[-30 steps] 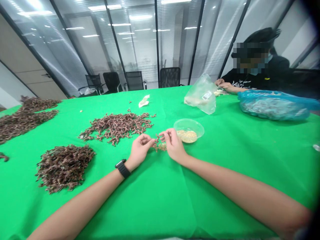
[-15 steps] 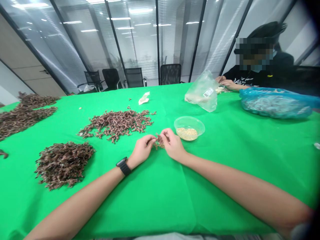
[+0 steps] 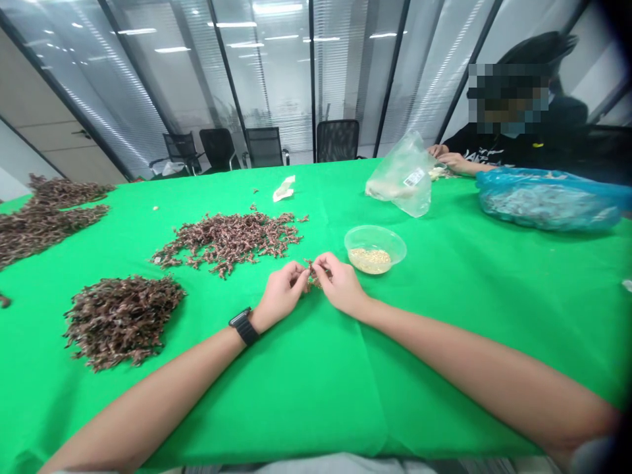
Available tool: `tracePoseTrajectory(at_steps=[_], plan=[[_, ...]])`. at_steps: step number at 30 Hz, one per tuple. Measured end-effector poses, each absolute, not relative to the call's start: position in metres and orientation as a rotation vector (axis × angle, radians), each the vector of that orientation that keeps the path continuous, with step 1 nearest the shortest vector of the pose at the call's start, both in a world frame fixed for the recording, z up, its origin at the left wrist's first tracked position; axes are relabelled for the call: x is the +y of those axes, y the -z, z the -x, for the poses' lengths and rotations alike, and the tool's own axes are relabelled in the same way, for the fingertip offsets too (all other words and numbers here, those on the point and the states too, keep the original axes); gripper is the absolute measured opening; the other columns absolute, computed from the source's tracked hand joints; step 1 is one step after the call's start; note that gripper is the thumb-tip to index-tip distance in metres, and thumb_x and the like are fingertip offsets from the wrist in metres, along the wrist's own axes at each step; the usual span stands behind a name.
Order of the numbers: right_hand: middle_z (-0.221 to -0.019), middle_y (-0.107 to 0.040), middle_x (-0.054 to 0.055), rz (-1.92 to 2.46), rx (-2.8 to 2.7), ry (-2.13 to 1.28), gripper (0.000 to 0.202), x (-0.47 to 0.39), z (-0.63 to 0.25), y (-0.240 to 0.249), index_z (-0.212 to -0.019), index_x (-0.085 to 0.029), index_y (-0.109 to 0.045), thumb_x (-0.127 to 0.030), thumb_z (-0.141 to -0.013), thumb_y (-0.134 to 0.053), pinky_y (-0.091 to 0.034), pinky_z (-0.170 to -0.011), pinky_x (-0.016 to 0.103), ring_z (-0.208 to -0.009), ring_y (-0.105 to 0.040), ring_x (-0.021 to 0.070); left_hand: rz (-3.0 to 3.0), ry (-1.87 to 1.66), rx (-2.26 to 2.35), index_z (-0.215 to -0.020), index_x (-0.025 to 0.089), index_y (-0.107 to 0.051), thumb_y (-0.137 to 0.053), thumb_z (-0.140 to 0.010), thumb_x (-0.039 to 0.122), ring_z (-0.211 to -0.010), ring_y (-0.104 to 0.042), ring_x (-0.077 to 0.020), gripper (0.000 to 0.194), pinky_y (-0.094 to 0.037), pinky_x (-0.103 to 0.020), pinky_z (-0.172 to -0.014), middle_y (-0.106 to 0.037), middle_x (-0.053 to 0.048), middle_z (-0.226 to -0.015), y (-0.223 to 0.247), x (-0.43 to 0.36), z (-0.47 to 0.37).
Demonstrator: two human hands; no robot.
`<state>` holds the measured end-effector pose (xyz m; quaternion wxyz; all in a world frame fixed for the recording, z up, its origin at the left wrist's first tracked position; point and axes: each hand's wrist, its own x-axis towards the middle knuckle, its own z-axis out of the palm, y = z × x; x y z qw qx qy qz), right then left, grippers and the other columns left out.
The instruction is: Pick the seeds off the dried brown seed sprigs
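My left hand [image 3: 279,293], with a black watch on its wrist, and my right hand [image 3: 338,284] meet over the green table cloth [image 3: 316,395]. Both pinch the same small brown dried sprig [image 3: 311,274] between their fingertips. Just right of my right hand stands a clear plastic bowl [image 3: 375,246] with pale seeds in it. A spread pile of brown sprigs [image 3: 230,239] lies behind my left hand. A denser heap of brown sprigs [image 3: 121,318] lies to the left.
More brown heaps [image 3: 39,220] sit at the far left. A clear plastic bag [image 3: 402,176] and a blue bag [image 3: 548,205] lie at the back right, where another person [image 3: 513,131] works with both hands. Black chairs [image 3: 266,146] line the far edge.
My hands have drawn closer together on the sprig. The small scatter of seeds that showed under them a second ago is hidden now. The view has shifted slightly.
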<state>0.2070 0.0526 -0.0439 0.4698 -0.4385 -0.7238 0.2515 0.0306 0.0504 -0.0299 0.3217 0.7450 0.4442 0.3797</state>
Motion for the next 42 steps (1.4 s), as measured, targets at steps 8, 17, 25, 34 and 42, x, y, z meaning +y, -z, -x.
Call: tracePoseTrajectory(at_steps=[8,17,25,34,42], plan=[[-0.084,-0.068,0.003,1.08,-1.789,-0.585,0.012,0.0532,-0.2066,0.0444,-0.096,-0.021,-0.054,-0.03,-0.099,-0.048,-0.047,-0.064,0.026,-0.07,-0.064,0.0162,-2.019,-0.967,1.16,-0.088,0.019,-0.057,-0.05,-0.098,0.044,-0.057,-0.058,-0.0117,0.027,-0.043,-0.023,-0.059,-0.066,0.001,-0.065,0.0314,0.0499,-0.0304],[-0.082,-0.067,0.003,1.102,-1.838,-0.491,0.009,0.0497,-0.2058,0.04,-0.095,-0.02,-0.055,-0.025,-0.098,-0.048,-0.044,-0.063,0.026,-0.068,-0.063,0.0157,-2.046,-0.97,1.168,-0.087,0.019,-0.055,-0.05,-0.098,0.042,-0.055,-0.057,-0.011,0.027,-0.042,-0.023,-0.059,-0.065,0.002,-0.064,0.032,0.0493,-0.0298],[-0.085,-0.07,0.004,1.088,-1.865,-0.469,0.007,0.0511,-0.2081,0.0435,-0.096,-0.02,-0.056,-0.025,-0.097,-0.051,-0.046,-0.066,0.026,-0.071,-0.066,0.0163,-2.203,-0.917,1.195,-0.088,0.019,-0.054,-0.05,-0.099,0.038,-0.052,-0.049,-0.0102,0.022,-0.034,-0.022,-0.054,-0.059,0.004,-0.062,0.033,0.0497,-0.0277],[-0.083,-0.072,0.005,1.073,-1.803,-0.579,0.008,0.0508,-0.2107,0.0415,-0.093,-0.02,-0.058,-0.027,-0.095,-0.055,-0.05,-0.067,0.028,-0.072,-0.069,0.0179,-2.304,-0.858,1.176,-0.09,0.02,-0.054,-0.047,-0.1,0.036,-0.054,-0.05,-0.0108,0.02,-0.034,-0.023,-0.055,-0.061,0.003,-0.066,0.0293,0.0483,-0.0265],[-0.076,-0.072,0.003,1.054,-1.671,-0.732,0.007,0.0545,-0.2113,0.0433,-0.085,-0.02,-0.06,-0.026,-0.089,-0.06,-0.05,-0.061,0.027,-0.066,-0.068,0.017,-2.277,-0.866,1.129,-0.091,0.02,-0.054,-0.046,-0.101,0.037,-0.056,-0.056,-0.0119,0.021,-0.038,-0.023,-0.057,-0.063,0.003,-0.067,0.0296,0.0481,-0.0253]])
